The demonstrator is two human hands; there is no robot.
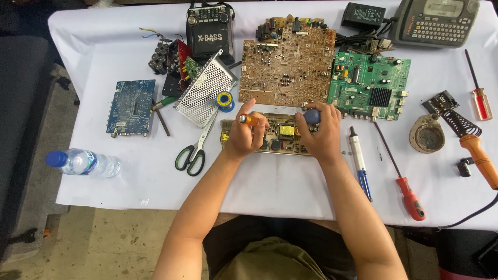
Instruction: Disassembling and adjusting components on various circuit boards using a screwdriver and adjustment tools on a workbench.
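My left hand point(244, 136) grips an orange-handled tool point(250, 120) with a metal end, held over the left part of a small tan circuit board point(282, 136). My right hand point(320, 132) is closed around a blue-handled tool point(311, 115) at the board's right end. The board lies on the white sheet point(270, 181) between both hands, and its edges are partly hidden by my fingers.
A large brown board point(285, 65), a green board point(368, 85), a blue board point(131, 106), a perforated metal cover point(204, 92), a solder spool point(224, 100), scissors point(194, 150), a water bottle point(83, 162), red screwdrivers point(407, 189), a soldering iron point(477, 155) and a radio point(209, 31) surround the hands.
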